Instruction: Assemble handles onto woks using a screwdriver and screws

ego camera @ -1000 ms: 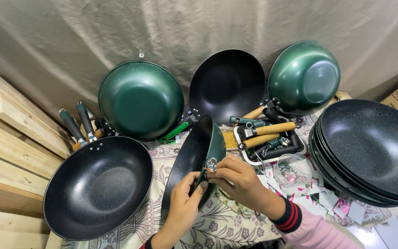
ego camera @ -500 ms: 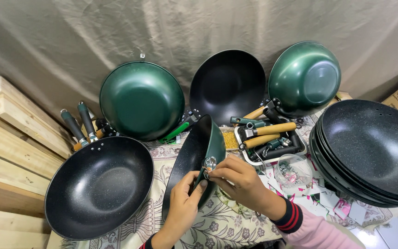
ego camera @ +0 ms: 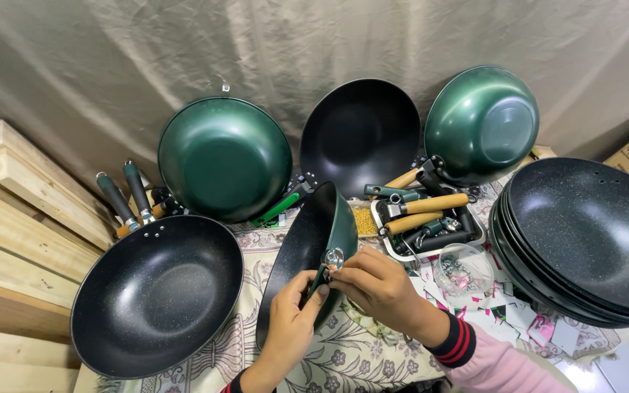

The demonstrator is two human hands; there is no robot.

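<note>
Work surface covered by a cream cloth with a floral print (ego camera: 362, 356). At nine o'clock lies a black speckled non-stick wok with two green handles (ego camera: 158, 291). At three o'clock sits a nested stack of black speckled woks (ego camera: 584, 240). Near centre, toward one o'clock: a white rectangular tray of wooden and black handles (ego camera: 431, 222), a clear plastic cup of small metal fittings (ego camera: 464, 271), and scattered pink and white paper packets (ego camera: 525, 316).

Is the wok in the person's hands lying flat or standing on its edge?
On its edge. The wok stands tipped, rim toward the camera, dark inside facing left, held between the left hand and right hand.
</note>
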